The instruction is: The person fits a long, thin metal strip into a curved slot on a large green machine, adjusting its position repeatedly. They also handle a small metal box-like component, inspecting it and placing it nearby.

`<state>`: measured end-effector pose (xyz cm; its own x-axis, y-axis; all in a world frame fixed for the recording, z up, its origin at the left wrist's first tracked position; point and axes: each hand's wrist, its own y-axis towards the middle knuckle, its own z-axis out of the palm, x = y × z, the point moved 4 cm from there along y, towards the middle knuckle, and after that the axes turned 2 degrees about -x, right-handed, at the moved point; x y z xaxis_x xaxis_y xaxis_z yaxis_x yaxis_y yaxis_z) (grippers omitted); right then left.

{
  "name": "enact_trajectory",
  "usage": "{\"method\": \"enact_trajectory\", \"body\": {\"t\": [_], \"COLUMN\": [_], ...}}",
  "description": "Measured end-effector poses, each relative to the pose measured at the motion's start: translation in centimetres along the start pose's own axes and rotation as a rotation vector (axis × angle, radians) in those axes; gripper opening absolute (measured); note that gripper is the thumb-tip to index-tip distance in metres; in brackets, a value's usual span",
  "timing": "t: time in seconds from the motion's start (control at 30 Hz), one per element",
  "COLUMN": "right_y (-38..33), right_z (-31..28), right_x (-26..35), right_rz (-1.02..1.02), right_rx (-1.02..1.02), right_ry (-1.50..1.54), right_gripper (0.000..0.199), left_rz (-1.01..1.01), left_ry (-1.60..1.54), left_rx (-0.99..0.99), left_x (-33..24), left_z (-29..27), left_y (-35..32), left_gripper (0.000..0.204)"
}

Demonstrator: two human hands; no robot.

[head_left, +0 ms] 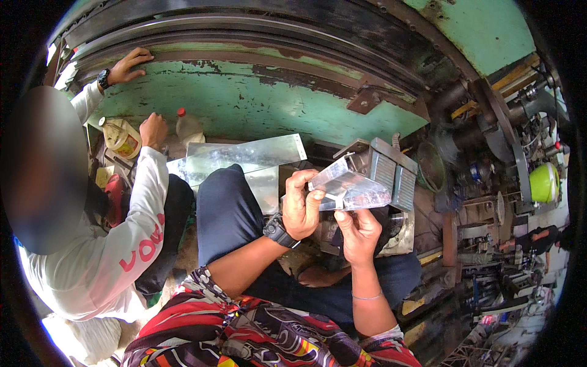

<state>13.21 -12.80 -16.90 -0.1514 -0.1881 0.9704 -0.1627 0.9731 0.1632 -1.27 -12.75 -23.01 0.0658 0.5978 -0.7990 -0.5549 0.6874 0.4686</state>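
A bent piece of shiny sheet metal is held up in front of me, angled faces showing. My left hand is closed on its left end, thumb on the near side and fingers behind. My right hand pinches its lower edge between thumb and fingers. Just beyond the piece stands a grey ribbed foot pedal, partly covered by it. Flat metal sheets lie beyond my left knee, overlapping each other.
A co-worker in a white long-sleeved shirt sits at my left, one hand on the green machine. Near them stand a yellowish jug and a red-capped bottle. Machine parts and a lime-green container are at right.
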Motion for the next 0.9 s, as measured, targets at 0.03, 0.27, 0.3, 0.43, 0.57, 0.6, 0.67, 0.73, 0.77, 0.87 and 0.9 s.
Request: {"method": "enact_trajectory", "body": {"t": [0.03, 0.27, 0.3, 0.43, 0.57, 0.6, 0.67, 0.73, 0.77, 0.87, 0.9], "right_y": [0.0, -0.2, -0.1, 0.1, 0.1, 0.0, -0.1, 0.0, 0.0, -0.3, -0.3], "right_z": [0.0, -0.4, -0.3, 0.0, 0.1, 0.1, 0.2, 0.3, 0.3, -0.9, -1.0], "right_x": [0.0, -0.3, -0.3, -0.3, 0.0, 0.1, 0.0, 0.9, 1.2, 0.0, -0.2], "right_rz": [0.003, -0.009, -0.013, -0.032, 0.040, 0.042, 0.046, -0.014, -0.042, -0.007, 0.006], "right_rx": [0.003, 0.034, 0.030, 0.014, 0.037, 0.032, 0.029, 0.030, 0.031, 0.002, -0.006], "right_ry": [-0.006, -0.010, -0.009, 0.022, 0.044, 0.059, 0.093, 0.032, 0.002, -0.075, -0.099], "right_gripper": [0.031, 0.032, 0.033, 0.035, 0.040, 0.040, 0.040, 0.042, 0.043, 0.038, 0.037], "left_rz": [0.004, 0.027, 0.031, 0.031, 0.021, 0.012, -0.003, -0.026, 0.015, -0.028, -0.034], "left_ry": [0.023, 0.084, 0.084, 0.064, 0.030, 0.026, 0.044, 0.057, 0.121, 0.028, 0.008], "left_rx": [0.002, 0.009, 0.006, 0.013, 0.016, 0.021, 0.016, 0.017, 0.032, 0.006, 0.011], "left_x": [-0.1, -0.1, -0.1, -0.5, -0.4, -0.4, -0.2, -0.7, -1.0, -0.5, -0.3], "left_z": [-0.1, -0.2, -0.2, -0.1, -0.1, -0.1, -0.2, 0.0, 0.0, 0.2, 0.2], "left_y": [0.0, 0.0, 0.0, 0.3, 0.2, 0.2, 0.0, 0.0, 0.2, -0.3, -0.3], "left_gripper": [0.033, 0.034, 0.034, 0.033, 0.033, 0.033, 0.033, 0.032, 0.032, 0.035, 0.035]}}
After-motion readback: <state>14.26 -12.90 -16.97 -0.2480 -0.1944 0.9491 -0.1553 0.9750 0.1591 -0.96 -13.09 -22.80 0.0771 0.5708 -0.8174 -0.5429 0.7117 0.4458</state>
